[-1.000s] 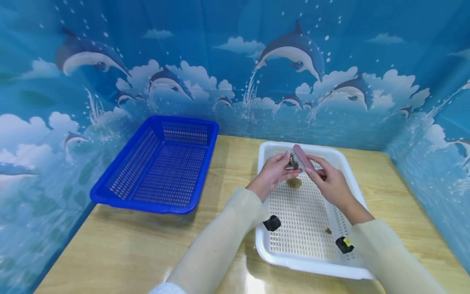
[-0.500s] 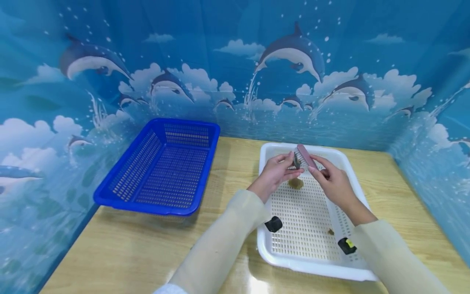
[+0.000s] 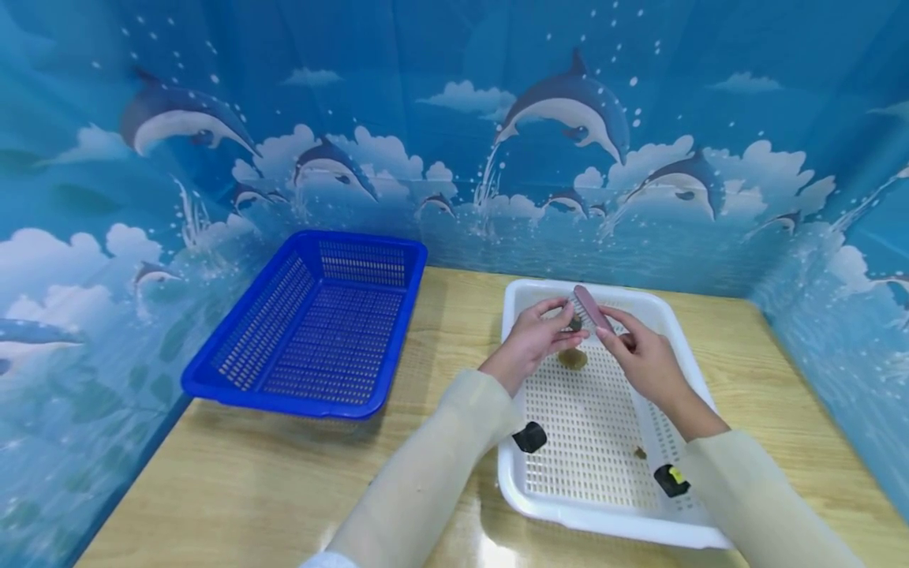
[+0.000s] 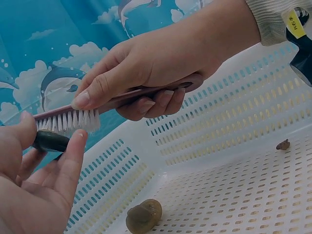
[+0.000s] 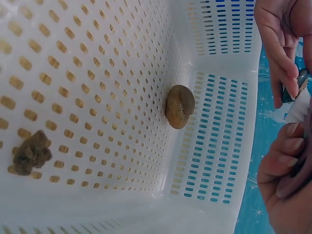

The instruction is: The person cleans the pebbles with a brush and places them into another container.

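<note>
Left of centre, head view: slatted blue basket (image 3: 284, 404) on the wood-grain table (image 3: 234, 481), dolphin-print backdrop (image 3: 454, 126) behind. Right of centre: left hand (image 3: 533, 341), thumb and fingers pinching a dark rounded object (image 4: 51, 141); it sits at mid left in the left wrist view, raised above the white basket (image 3: 611, 527). Next, a brown rounded lump (image 3: 573, 359) on that basket's floor, below the hands. Then the pinkish brush (image 3: 592, 308), tilted, white bristles touching the dark object's upper side. Right hand (image 3: 648, 359): fingers curled round the handle, thumb along its back. Lower right: small brown crumb (image 3: 640, 453) on the basket floor.
</note>
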Demonstrator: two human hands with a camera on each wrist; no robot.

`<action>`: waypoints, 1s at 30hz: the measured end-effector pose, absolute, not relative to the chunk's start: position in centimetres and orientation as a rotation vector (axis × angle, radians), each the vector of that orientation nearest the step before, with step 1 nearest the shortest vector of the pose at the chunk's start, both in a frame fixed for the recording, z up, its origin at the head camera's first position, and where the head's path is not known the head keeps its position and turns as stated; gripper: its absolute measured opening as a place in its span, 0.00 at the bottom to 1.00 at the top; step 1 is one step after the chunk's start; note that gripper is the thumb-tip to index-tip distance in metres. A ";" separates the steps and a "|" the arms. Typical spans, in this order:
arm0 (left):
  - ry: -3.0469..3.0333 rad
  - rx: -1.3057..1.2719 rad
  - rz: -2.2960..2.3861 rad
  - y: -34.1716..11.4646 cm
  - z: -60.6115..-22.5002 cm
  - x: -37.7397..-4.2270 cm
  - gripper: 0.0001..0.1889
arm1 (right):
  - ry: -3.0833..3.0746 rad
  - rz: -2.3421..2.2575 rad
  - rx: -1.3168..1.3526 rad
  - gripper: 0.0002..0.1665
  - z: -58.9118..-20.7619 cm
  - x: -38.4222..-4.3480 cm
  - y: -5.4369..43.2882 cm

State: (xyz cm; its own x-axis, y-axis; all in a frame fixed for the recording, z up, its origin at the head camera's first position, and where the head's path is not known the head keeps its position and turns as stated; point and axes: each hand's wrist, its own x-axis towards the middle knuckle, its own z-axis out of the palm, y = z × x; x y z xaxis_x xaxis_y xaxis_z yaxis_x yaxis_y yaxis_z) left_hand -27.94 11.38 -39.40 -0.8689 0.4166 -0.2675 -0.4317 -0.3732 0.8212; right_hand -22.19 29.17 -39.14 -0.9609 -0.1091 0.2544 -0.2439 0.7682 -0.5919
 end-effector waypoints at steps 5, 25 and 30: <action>1.357 -0.001 2.238 11.4 -39.4 -27.9 0.22 | -2.765 0.946 0.237 0.31 -39.3 -22.3 29.2; 1.364 -0.025 2.308 11.3 -39.4 -27.8 0.19 | -2.790 1.092 0.316 0.29 -38.9 -22.0 28.8; 1.374 -0.027 2.325 11.3 -39.5 -27.9 0.19 | -2.778 1.097 0.351 0.28 -39.0 -22.1 28.7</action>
State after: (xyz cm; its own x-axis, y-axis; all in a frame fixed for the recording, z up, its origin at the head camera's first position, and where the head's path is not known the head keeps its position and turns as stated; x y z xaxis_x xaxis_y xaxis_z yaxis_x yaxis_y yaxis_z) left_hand -27.90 11.28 -39.50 -0.9042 0.3575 -0.2337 -0.3771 -0.4113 0.8298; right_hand -22.09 28.70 -39.00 -0.9638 -0.1654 0.2089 -0.2635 0.7081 -0.6551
